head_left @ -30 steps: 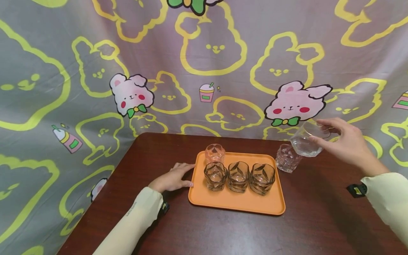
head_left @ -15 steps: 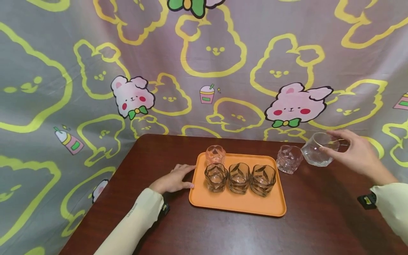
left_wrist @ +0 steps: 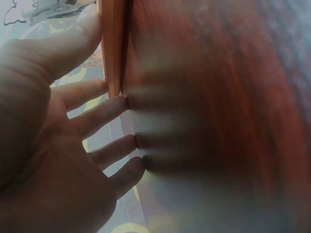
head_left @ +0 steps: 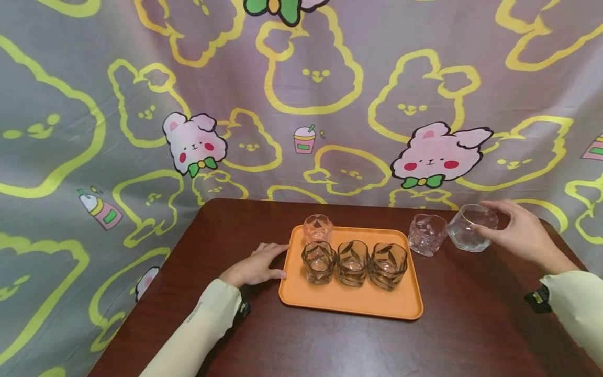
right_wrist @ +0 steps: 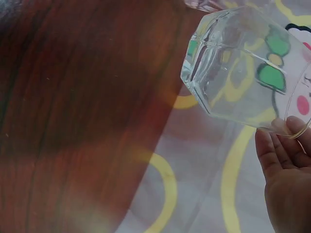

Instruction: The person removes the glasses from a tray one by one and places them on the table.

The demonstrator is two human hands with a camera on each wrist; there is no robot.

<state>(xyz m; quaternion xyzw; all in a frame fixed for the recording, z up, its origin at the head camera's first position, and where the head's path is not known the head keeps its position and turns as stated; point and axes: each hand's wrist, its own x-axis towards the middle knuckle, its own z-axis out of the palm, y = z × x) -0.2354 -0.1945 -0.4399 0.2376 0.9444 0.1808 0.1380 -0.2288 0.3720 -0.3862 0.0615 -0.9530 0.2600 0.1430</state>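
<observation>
My right hand [head_left: 520, 235] pinches a clear faceted drinking glass [head_left: 471, 233] near its rim, thumb on one side and fingers on the other. That glass is upright, low at the table's back right. In the right wrist view its thick base [right_wrist: 197, 63] faces the wood. Just left of it stands a clear patterned glass [head_left: 426, 238]. My left hand [head_left: 252, 266] rests on the table with straight fingers, the thumb [left_wrist: 80, 41] against the left rim of an orange tray [head_left: 330, 302]. Three brown glasses [head_left: 352, 264] stand in a row on the tray, a pink glass [head_left: 317, 225] behind the leftmost.
The dark wooden table [head_left: 292, 340] reaches back to a curtain [head_left: 339, 120] printed with cartoon rabbits. The patterned glass stands right beside the tray's right rim. The table's back edge runs close behind the glass in my right hand.
My right hand has brought the clear faceted glass rightward and down, from a tilted position above the patterned glass to upright beside it. My left hand and the tray stay put.
</observation>
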